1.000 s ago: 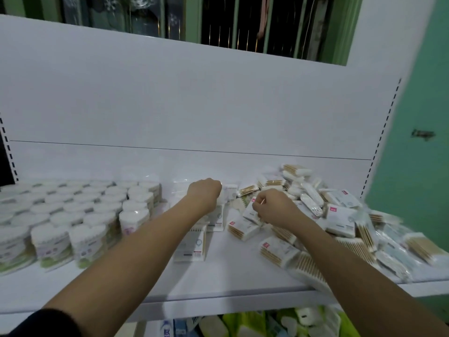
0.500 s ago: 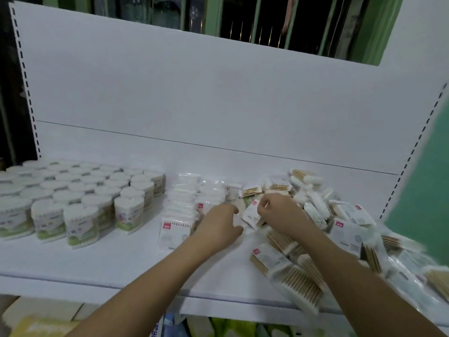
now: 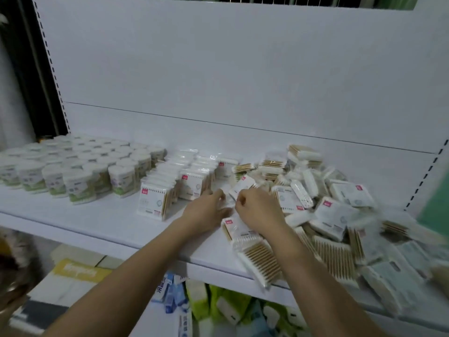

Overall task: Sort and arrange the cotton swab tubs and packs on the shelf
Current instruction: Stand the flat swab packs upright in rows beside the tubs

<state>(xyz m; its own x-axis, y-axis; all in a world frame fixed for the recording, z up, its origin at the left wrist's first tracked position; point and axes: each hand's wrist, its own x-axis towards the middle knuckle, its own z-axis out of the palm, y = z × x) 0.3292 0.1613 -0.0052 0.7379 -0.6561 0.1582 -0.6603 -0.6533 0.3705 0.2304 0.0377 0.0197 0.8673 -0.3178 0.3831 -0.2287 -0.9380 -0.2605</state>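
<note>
White shelf (image 3: pixel 102 215), cotton swab tubs (image 3: pixel 80 171) grouped at left, upright packs (image 3: pixel 170 188) in rows mid-shelf, loose packs (image 3: pixel 323 215) heaped at right, left hand (image 3: pixel 206 212) and right hand (image 3: pixel 257 210) close together, fingers curled pinching a clear pack (image 3: pixel 227 203) between them

Round white tubs (image 3: pixel 80 171) upright in rows left of tidy standing packs (image 3: pixel 170 186), loose packs (image 3: pixel 323 215) heaped right of those

Both bare forearms reach forward and converge, wrists close together. The left hand (image 3: pixel 206 210) lies palm down, fingers loosely bent, fingertips toward the right hand (image 3: pixel 257 209). The right hand is knuckles-up with fingers curled under, almost touching the left.
</note>
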